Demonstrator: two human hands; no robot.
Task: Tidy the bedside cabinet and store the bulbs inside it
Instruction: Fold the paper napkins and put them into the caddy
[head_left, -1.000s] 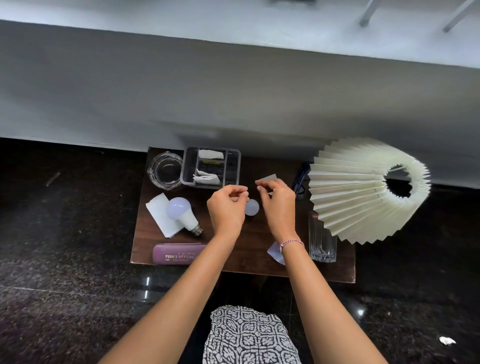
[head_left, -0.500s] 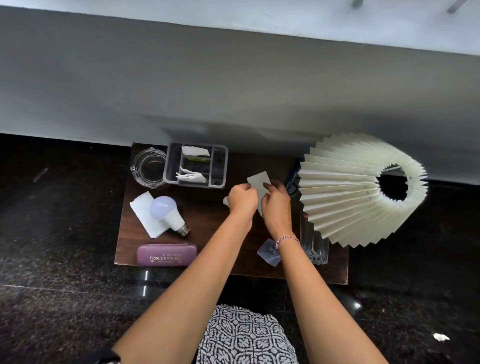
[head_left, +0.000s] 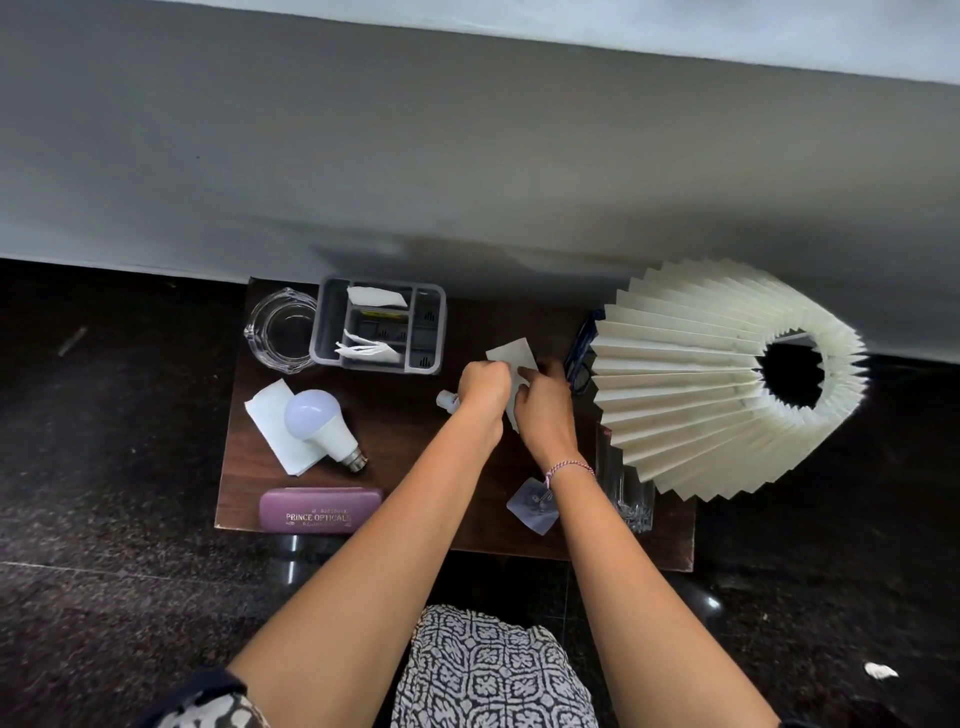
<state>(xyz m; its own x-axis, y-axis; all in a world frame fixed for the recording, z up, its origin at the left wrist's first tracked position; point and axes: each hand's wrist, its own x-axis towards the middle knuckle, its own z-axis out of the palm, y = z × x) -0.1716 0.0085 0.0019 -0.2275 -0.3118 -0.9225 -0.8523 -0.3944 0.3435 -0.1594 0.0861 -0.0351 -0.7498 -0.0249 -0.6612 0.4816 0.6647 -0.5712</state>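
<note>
A white bulb lies on a folded tissue at the left of the dark wooden cabinet top. A second small bulb peeks out from under my left hand. Both hands meet over the middle of the top, on a pale sheet of paper. My left hand pinches the sheet's left edge. My right hand holds the sheet from the right with curled fingers. Most of the small bulb is hidden by my left wrist.
A glass ashtray and a grey organiser tray stand at the back left. A purple spectacle case lies at the front. A small plastic packet, a glass, blue glasses and a pleated lampshade crowd the right.
My hands moved from above the small bulb back and down onto the paper sheet, which now shows more fully behind them. The camera view shifted slightly.
</note>
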